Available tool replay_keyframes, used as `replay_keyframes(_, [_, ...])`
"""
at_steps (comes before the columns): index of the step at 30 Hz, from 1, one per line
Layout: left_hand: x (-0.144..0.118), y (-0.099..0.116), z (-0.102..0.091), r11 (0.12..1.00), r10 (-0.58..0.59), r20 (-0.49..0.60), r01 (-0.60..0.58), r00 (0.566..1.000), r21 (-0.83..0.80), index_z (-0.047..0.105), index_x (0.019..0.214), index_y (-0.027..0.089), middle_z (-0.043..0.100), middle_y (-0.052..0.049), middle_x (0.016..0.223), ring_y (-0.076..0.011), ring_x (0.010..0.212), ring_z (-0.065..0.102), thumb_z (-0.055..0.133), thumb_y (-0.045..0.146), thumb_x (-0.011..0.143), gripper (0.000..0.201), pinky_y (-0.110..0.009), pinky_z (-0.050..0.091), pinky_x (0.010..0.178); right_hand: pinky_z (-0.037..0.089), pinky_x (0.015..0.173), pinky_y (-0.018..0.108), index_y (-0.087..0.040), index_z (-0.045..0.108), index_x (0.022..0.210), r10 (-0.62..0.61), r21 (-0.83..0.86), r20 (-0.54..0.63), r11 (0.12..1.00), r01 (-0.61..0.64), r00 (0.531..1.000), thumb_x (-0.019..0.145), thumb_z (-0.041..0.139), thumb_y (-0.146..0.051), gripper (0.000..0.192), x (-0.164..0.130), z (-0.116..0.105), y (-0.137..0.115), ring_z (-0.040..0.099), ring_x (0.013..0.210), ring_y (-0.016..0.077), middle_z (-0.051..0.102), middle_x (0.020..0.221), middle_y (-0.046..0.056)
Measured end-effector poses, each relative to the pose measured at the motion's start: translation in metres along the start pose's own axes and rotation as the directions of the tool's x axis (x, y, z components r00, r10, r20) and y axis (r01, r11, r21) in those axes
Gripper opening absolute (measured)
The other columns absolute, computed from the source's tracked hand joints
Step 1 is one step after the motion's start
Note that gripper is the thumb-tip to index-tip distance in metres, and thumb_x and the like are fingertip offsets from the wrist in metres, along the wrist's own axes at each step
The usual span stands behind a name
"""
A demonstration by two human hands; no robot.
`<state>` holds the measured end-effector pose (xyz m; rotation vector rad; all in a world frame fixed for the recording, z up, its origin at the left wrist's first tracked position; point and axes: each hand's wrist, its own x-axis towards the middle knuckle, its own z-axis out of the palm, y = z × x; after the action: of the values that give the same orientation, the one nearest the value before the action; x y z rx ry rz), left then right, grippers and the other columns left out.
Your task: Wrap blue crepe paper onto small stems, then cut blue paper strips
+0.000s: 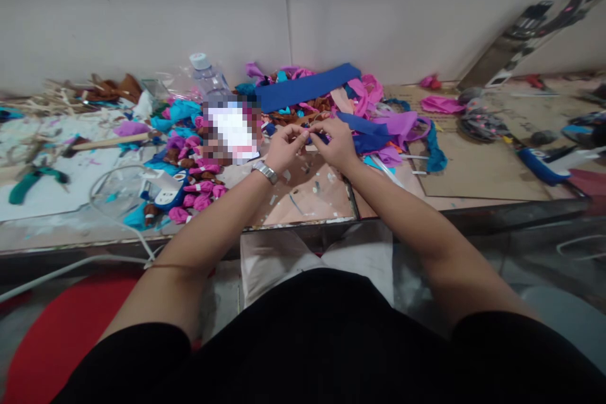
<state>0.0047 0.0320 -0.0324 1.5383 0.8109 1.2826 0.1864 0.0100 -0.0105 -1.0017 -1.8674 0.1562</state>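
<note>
Small dark-blue fabric piece (pixel 316 137) pinched between fingertips of left hand (pixel 283 147) and right hand (pixel 337 142), hands brought together above tabletop (pixel 473 177). Piece mostly hidden by fingers; shape not discernible. Long blue strip (pixel 307 89) lies just behind hands among pink, purple, turquoise scraps. Wristwatch (pixel 265 171) worn on left wrist. No legible writing seen.

Black short sleeves, silver wristwatch (pixel 265 172), perhaps metal, bare forearms
</note>
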Motion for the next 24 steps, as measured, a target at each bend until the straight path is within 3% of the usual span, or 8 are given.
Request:
replay_keyframes(10, [0.0027,-0.0050,-0.0038,0.998,0.026,-0.029,-0.025,0.999,0.049,0.079,0.097,0.017,0.068,-0.002,0.068,-0.0085,0.053,0.057,0.082,0.067,0.079,0.053,-0.022,0.044,0.052,0.045,0.097,0.044,-0.023,0.074,0.100,-0.005,-0.001,0.002,1.000,0.005,1.000,0.099,0.062,-0.040,0.021,-0.0007,0.0000,-0.0001,0.068,0.103,0.0276,0.079,0.103,0.006])
replay_keyframes(24, [-0.0005,0.0004,-0.0017,0.998,0.018,-0.029,-0.017,0.999,0.058,0.072,0.091,0.017,0.070,-0.002,0.069,-0.0110,0.055,0.064,0.081,0.068,0.080,0.053,-0.023,0.053,0.055,0.044,0.102,0.047,-0.024,0.075,0.098,-0.001,-0.012,0.009,1.000,0.001,1.000,0.101,0.060,-0.041,0.023,-0.0009,0.0002,0.0003,0.067,0.109,0.0290,0.079,0.105,0.007])
